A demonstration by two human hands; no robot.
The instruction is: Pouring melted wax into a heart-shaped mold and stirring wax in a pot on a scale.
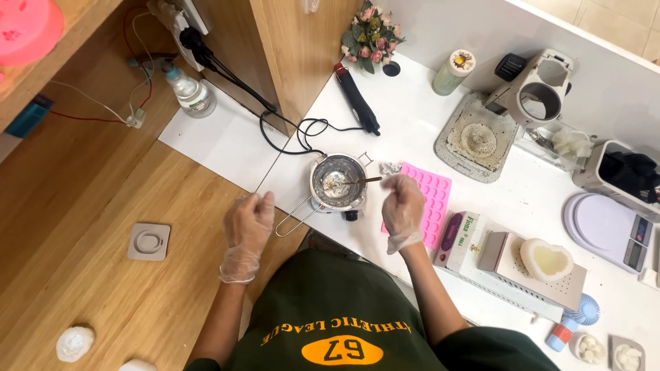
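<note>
Both my hands wear thin clear gloves. My right hand (pixel 403 208) pinches the end of a thin stirring stick (pixel 361 181) that reaches into a small metal pot (pixel 337 182) holding pale residue. The pot sits on a small black heater at the white counter's (pixel 412 124) front edge. Its long wire handle (pixel 295 220) points toward my left hand (pixel 247 225). That hand hovers over the wooden floor with fingers curled, holding nothing, just short of the handle. A pink silicone mould (pixel 434 199) lies right beside my right hand.
A black and red heat gun (pixel 356 99) and its cable lie behind the pot, near a small flower bouquet (pixel 371 34). A spray bottle (pixel 189 93), a grey tray (pixel 474 141), a scale (pixel 608 230) and a white heart-shaped dish (pixel 546 260) on boxes stand around.
</note>
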